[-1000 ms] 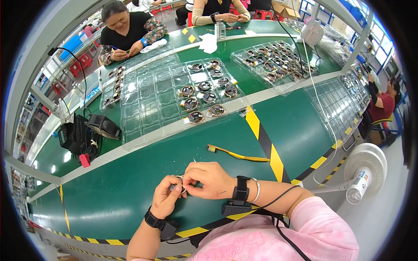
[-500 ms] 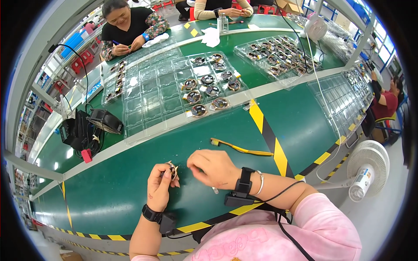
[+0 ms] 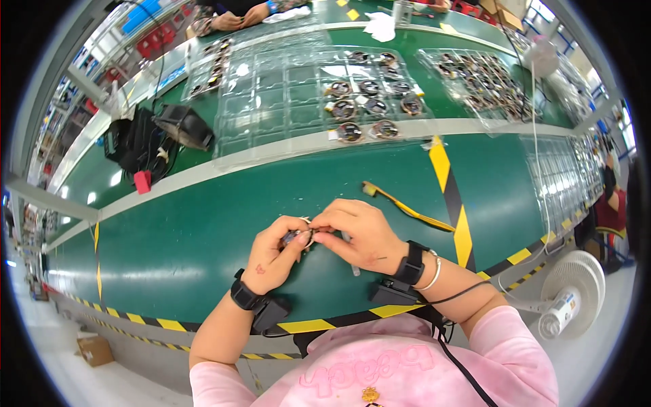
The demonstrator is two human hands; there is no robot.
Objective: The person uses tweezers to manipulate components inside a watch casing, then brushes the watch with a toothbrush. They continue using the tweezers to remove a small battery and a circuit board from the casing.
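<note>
Above the near surface point(image 3: 169, 251), the left hand point(image 3: 272, 256) keeps a closed grip on a small round part point(image 3: 310, 241) while the right hand point(image 3: 364, 234) works its right edge, hold unclear, seemingly delicate fingerwork needing steadiness next.

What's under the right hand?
Green table and part of a slim pale thing, one end poking out below the right hand. The rest is covered, so I can't tell what it is or whether the hand touches it.
</note>
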